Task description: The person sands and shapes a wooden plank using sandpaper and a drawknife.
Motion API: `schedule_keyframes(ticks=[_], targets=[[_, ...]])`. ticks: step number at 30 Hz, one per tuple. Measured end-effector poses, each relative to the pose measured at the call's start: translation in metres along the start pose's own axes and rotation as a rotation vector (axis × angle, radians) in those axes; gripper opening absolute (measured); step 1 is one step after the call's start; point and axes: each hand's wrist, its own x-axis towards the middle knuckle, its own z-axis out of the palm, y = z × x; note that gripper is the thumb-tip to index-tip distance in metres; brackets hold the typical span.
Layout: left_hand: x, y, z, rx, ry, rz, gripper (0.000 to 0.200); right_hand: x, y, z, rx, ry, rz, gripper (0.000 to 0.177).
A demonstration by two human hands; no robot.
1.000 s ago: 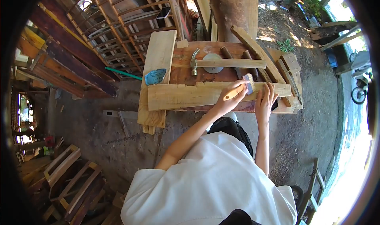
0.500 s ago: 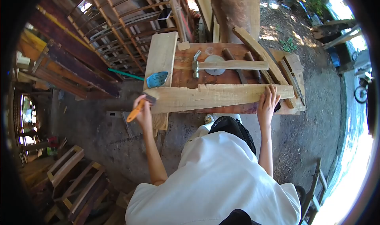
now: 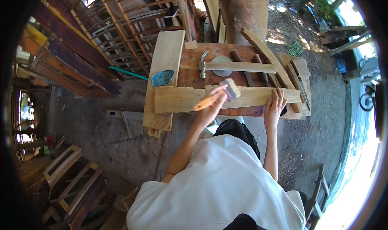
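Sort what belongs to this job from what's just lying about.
In use:
- brush, held in the left hand
- board, under the right hand

Apparently just lying about:
- hammer
- round disc
- blue sheet

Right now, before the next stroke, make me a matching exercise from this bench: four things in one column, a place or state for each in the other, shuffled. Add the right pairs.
Things
1. Brush
2. Hammer
3. Thin sheet
4. Right hand

Places and states
A. Blue, lying on a pale board
B. On the long plank, near its right end
C. Held in the left hand
D. Lying with its handle across a round disc

Right pairs: 1-C, 2-D, 3-A, 4-B
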Motion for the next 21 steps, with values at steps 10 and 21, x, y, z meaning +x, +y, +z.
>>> schedule_keyframes(ticks=[10,21], targets=[[-0.049,0.007,-0.097,0.000,0.321,-0.158,0.032,-0.003,-0.006,-0.002,0.034,0.037,0.016,0.037],[-0.079,0.059,-0.147,0.965,0.838,0.079,0.015,0.003,-0.002,-0.007,0.045,-0.004,-0.008,0.036]])
